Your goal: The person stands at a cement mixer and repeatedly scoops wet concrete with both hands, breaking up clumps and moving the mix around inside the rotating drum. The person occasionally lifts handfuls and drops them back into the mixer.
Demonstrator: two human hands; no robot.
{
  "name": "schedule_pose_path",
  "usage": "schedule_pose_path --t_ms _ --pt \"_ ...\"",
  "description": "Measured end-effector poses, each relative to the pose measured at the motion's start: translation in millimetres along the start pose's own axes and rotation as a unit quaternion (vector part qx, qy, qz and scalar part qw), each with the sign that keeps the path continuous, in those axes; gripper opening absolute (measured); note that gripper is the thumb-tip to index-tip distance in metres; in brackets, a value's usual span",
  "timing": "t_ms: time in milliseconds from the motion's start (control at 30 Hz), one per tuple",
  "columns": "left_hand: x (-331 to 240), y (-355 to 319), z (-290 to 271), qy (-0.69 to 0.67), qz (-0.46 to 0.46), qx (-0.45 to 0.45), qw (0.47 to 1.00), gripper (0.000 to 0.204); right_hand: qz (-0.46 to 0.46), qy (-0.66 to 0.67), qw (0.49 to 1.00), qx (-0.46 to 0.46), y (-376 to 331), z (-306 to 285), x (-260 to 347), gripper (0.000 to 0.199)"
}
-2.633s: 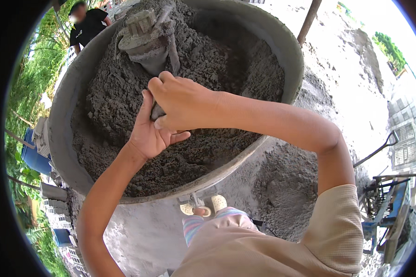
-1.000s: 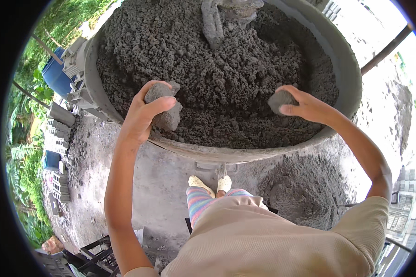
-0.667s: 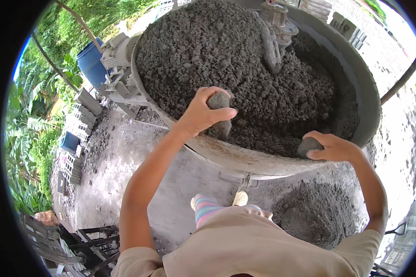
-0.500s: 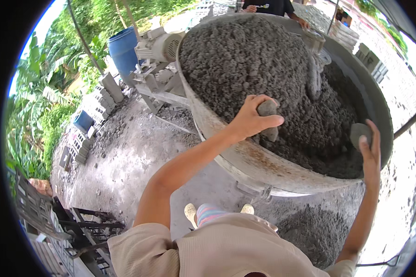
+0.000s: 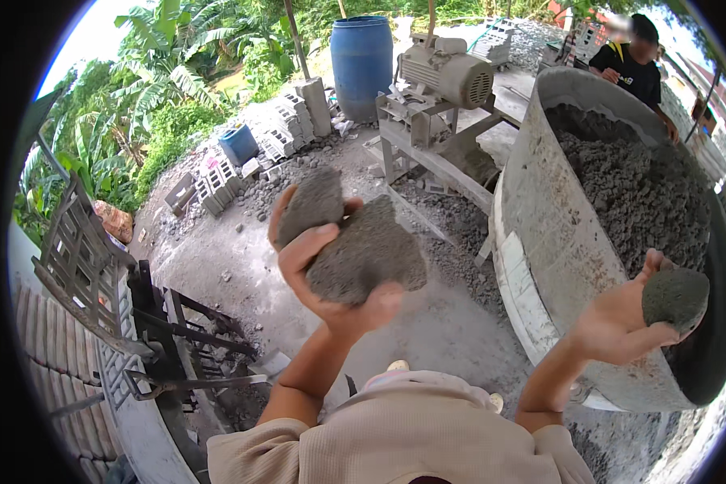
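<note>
My left hand point(image 5: 319, 302) is closed around two rough grey concrete chunks, raised above the dusty ground and apart from the mixer. The larger chunk point(image 5: 367, 252) has a jagged edge and lies across the palm; the smaller chunk point(image 5: 313, 206) is wedged behind it, between the fingers. A rounded grey concrete lump point(image 5: 676, 300) sits in my right hand point(image 5: 613, 323), gripped between thumb and fingers at the near rim of the mixer pan. That big round mixer pan point(image 5: 552, 206) holds a heap of damp grey concrete mix point(image 5: 645, 189).
Across the pan stands another person point(image 5: 633, 68), one hand by its rim. A motor point(image 5: 452, 73) on a metal frame adjoins the pan. Behind are a blue barrel point(image 5: 361, 68), concrete blocks point(image 5: 278, 125) and a small blue container point(image 5: 238, 145). Metal machinery point(image 5: 81, 250) with bars stands at left.
The view has swung left. My left hand has come away from the pan's rim with its chunks, and my right hand has risen from inside the pan with its lump.
</note>
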State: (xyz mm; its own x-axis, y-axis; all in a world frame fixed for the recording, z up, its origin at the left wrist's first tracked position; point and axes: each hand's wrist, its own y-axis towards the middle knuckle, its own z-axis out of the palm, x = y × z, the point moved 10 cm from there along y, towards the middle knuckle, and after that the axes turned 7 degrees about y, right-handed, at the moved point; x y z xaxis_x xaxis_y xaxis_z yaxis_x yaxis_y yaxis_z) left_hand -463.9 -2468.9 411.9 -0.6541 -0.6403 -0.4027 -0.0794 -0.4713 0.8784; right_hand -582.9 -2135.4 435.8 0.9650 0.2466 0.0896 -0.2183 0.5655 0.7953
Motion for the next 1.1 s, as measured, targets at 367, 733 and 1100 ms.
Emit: schedule_pose_path --t_ms 367,733,1100 --pt "123 334 -179 0.656 0.121 -0.019 0.745 0.085 -0.057 -0.242 0.944 0.218 -120 457 -153 0.059" --pt "286 31 -272 0.306 -0.225 0.053 0.924 0.034 0.081 0.053 0.756 0.647 -332 282 -48 0.038" --pt "106 -576 -445 0.183 -0.910 0.330 0.174 0.041 0.605 -0.746 0.061 0.271 -187 -499 218 0.025"
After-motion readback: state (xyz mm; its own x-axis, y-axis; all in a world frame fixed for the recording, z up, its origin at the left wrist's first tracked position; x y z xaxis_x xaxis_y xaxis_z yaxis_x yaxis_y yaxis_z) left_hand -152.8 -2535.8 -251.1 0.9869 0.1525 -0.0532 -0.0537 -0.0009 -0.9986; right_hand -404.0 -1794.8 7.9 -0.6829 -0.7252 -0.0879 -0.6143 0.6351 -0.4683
